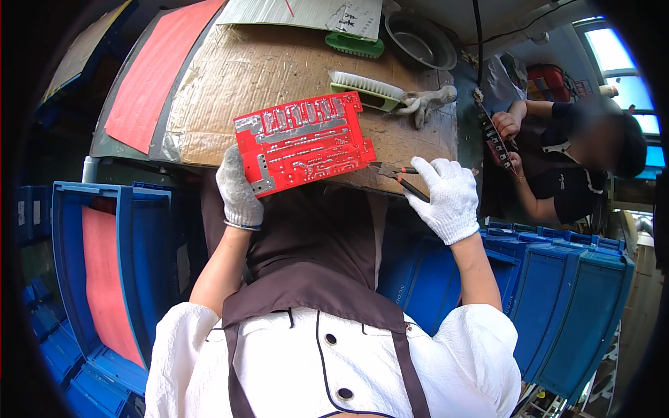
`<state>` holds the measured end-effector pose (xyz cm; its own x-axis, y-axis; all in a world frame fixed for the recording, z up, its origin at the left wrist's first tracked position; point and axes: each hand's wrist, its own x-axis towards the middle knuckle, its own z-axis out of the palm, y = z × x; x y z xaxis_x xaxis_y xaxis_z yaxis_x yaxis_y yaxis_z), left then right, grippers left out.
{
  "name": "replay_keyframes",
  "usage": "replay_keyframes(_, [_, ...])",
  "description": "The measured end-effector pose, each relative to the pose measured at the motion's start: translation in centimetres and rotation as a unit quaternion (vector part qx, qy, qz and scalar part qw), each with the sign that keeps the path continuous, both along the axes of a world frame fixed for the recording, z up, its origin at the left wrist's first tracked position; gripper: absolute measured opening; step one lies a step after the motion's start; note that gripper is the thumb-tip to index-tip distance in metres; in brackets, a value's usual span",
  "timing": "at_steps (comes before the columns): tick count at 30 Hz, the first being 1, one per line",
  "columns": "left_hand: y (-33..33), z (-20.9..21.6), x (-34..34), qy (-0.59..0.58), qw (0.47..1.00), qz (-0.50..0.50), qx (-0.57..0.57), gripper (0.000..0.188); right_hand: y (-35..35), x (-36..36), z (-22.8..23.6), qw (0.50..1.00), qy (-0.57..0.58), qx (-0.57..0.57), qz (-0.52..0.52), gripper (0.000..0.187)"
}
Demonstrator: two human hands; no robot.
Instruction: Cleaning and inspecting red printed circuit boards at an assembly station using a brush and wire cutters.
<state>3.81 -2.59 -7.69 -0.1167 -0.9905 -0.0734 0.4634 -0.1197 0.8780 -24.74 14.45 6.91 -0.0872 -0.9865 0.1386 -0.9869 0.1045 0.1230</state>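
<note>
1. Red circuit board [304, 143], solder side up, held over the near edge of the table [104, 143], slightly tilted.
2. Left hand [239, 187], white knit glove: gripping the board at its lower left corner.
3. Right hand [448, 197], same type of glove: closed round the handles of the pliers [398, 175], black with red-orange. Tool head sits right by the board's lower right corner; can't tell if it touches.
4. Table carries brown cardboard [279, 66], worn surface. Pink sheet [164, 76] along the left edge.
5. Toward the table's right edge: white-bristled brush [366, 90], green body, grey glove [426, 103] against its right end.
6. Far edge: green brush [355, 45]; metal bowl [420, 42] at the far right corner.
7. Beyond the right edge, a co-worker [564, 153] holds another board [496, 143].
8. Blue crate [97, 187] below the near left corner.
</note>
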Motion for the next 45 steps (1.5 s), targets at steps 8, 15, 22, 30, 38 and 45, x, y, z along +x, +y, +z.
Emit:
replay_keyframes(8, [0.0, -0.9, -0.2, 0.004, 1.0, 0.005, -0.01, 0.044, 0.2, -1.6, -1.5, 0.963, -0.233, 0.058, -0.122, 0.035])
replay_keyframes(15, [-0.2, -1.7, 0.3, 0.003, 1.0, -0.006, -0.018, 0.05, -1.5, -4.1, -3.4, 0.981, 0.019, -0.002, -0.191, 0.053])
replay_keyframes(22, [-0.3, -1.4, -0.1, 0.017, 1.0, 0.009, -0.013, 0.049, -12.6, -4.0, -7.0, 0.978, -0.122, -0.114, 0.123, 0.031])
replay_keyframes(30, [0.3, -0.9, 0.3, 0.003, 1.0, -0.014, 0.002, 0.042, -18.4, -3.2, -3.0, 0.995, -0.045, -0.08, 0.026, 0.033])
replay_keyframes(38, [0.3, 1.2, 0.1, -0.042, 0.998, 0.004, -0.038, 0.044, -7.7, 9.0, -1.3, 0.957, -0.285, -0.016, -0.056, 0.051])
replay_keyframes(45, [0.3, 0.7, 0.2, -0.039, 0.999, -0.006, -0.002, 0.041, -10.4, 7.9, -2.5, 0.947, -0.262, -0.124, -0.14, 0.044])
